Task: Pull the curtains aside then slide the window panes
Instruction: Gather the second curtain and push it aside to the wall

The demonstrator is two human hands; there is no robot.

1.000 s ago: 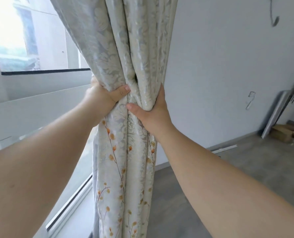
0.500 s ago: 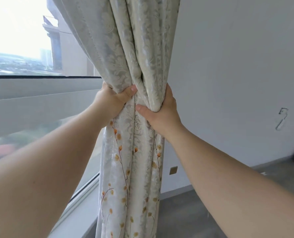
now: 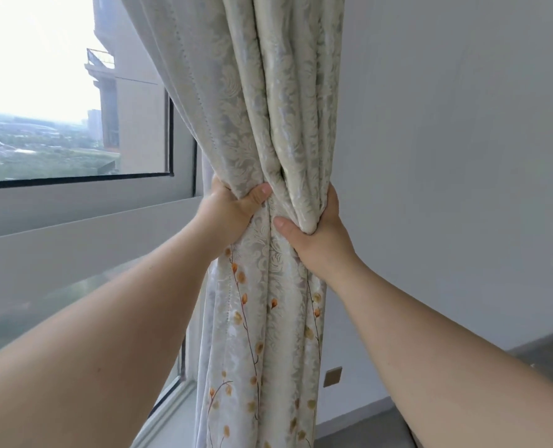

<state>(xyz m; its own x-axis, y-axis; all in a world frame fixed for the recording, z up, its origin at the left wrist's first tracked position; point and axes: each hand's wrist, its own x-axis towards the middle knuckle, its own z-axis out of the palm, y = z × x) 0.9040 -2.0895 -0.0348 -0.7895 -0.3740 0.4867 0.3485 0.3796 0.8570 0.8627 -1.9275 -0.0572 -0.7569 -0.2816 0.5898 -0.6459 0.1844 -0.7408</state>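
Left hand (image 3: 228, 211) clamped on the gathered curtain (image 3: 268, 130) from the window side, thumb across the front folds, fingers hidden behind the fabric. Right hand (image 3: 317, 234) gripping the same bunch from the wall side, slightly lower, thumb pointing left under a fat fold; thumb tips near each other, not touching. Both closed tight on fabric, nothing else held.

Curtain is bunched into one column at the right end of the window, against the white wall (image 3: 446, 124); orange sprig print below the grip, pale damask above. It covers the frame's right edge. Window pane (image 3: 58, 92) left of it exposed, dark frame, building and hazy landscape outside; lower glass panel (image 3: 42, 302) under the sill rail. Small brass floor-level plate (image 3: 332, 376) on the wall right of the curtain, some wall marks far right.

Versus 0.5 s ago: same grip, bundle now further right, more glass and the frame's vertical edge uncovered
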